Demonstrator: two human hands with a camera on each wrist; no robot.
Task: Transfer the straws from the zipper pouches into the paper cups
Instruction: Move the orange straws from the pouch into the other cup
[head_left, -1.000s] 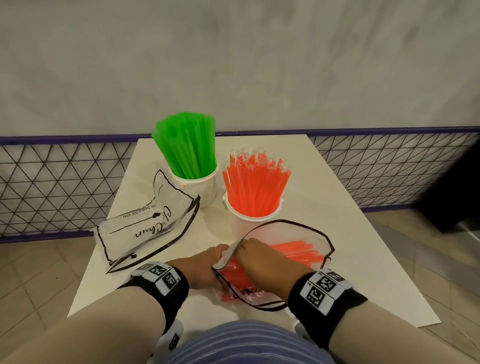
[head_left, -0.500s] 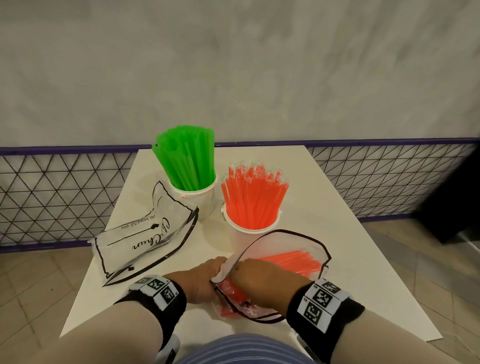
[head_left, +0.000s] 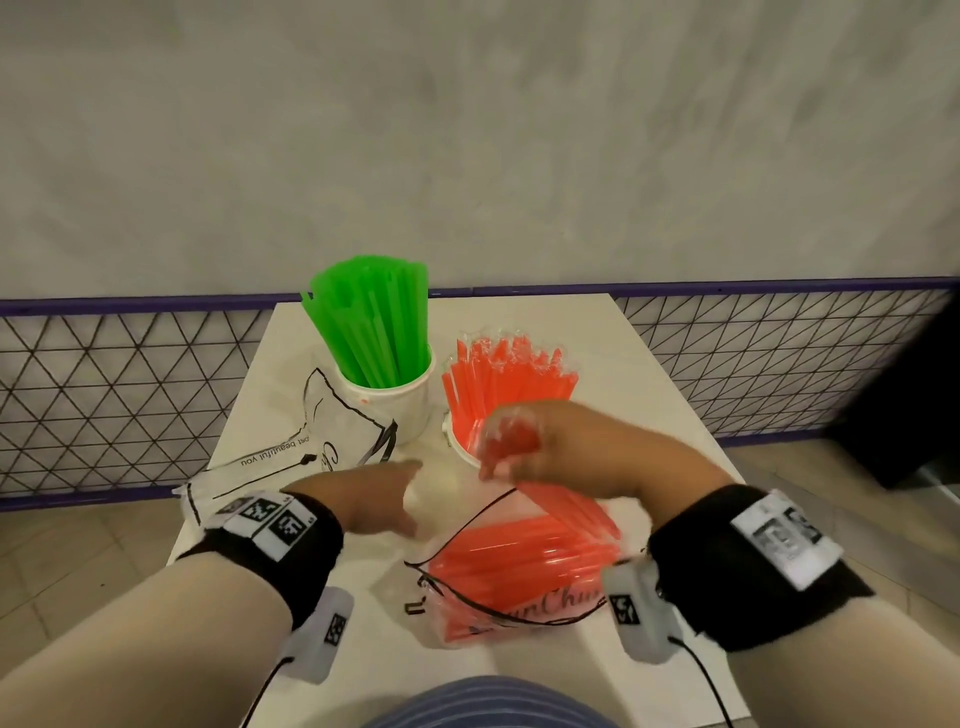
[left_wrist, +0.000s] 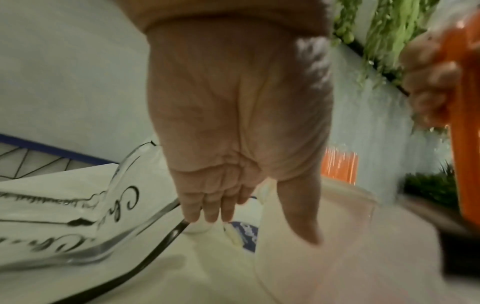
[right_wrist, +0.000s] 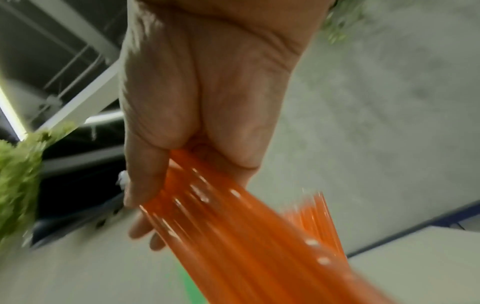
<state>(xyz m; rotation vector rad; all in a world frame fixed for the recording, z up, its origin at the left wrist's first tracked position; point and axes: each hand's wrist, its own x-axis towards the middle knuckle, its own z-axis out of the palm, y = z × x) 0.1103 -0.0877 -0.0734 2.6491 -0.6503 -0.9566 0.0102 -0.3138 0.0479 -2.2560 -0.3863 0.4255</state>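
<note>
My right hand (head_left: 524, 441) grips a bundle of orange straws (head_left: 571, 512), lifted above the near zipper pouch (head_left: 519, 582), which lies on the white table (head_left: 649, 395) and still holds orange straws. The right wrist view shows the bundle (right_wrist: 233, 236) fanned out below my thumb and fingers. My left hand (head_left: 384, 493) hovers flat with straight fingers left of the pouch, holding nothing; its palm (left_wrist: 241, 115) faces the table. Behind stand a paper cup of orange straws (head_left: 506, 384) and a paper cup of green straws (head_left: 374, 322).
An empty clear pouch with black trim and script (head_left: 291, 452) lies at the table's left, beside the green cup. A purple-framed wire mesh fence (head_left: 104, 389) runs behind the table below a grey wall. Tiled floor lies on both sides.
My right hand has come out of the pouch and risen with a bundle of orange straws. My left hand has let go of the pouch mouth and opened. The pouch has slumped flat.
</note>
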